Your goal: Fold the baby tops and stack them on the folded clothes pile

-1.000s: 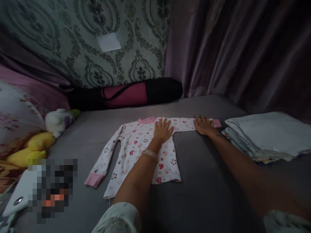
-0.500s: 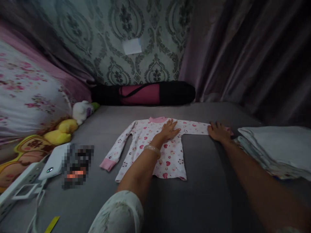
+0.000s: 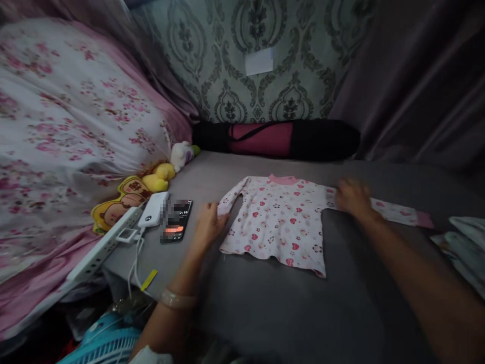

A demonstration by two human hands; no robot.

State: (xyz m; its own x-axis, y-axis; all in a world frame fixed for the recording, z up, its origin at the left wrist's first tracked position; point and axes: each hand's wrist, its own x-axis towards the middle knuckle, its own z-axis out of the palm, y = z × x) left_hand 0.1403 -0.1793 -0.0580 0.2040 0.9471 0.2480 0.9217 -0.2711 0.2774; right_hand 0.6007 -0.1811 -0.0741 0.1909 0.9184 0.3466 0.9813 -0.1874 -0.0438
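Observation:
A small white long-sleeved shirt [image 3: 280, 217] with pink and red prints and a pink collar lies spread on the grey bed surface. My left hand [image 3: 210, 222], with a bangle on its wrist, is at the lower part of the left sleeve, covering the cuff; its fingers are closed on the sleeve. Over the upper part of the right sleeve is my right hand [image 3: 354, 198], blurred, with its fingers hard to make out. The right sleeve's pink cuff [image 3: 424, 219] shows beyond it.
A phone [image 3: 182, 220], a white power bank [image 3: 154, 210], a power strip [image 3: 106, 245] with cables and plush toys [image 3: 159, 177] lie at the left. Folded cloths [image 3: 460, 250] are at the right edge. A black and pink bag [image 3: 265, 140] lies along the wall. A blue fan [image 3: 109, 341] stands below.
The view has turned left. My left hand has moved from the shirt's chest to the left sleeve and closed on it. My right hand has shifted inward from the right cuff.

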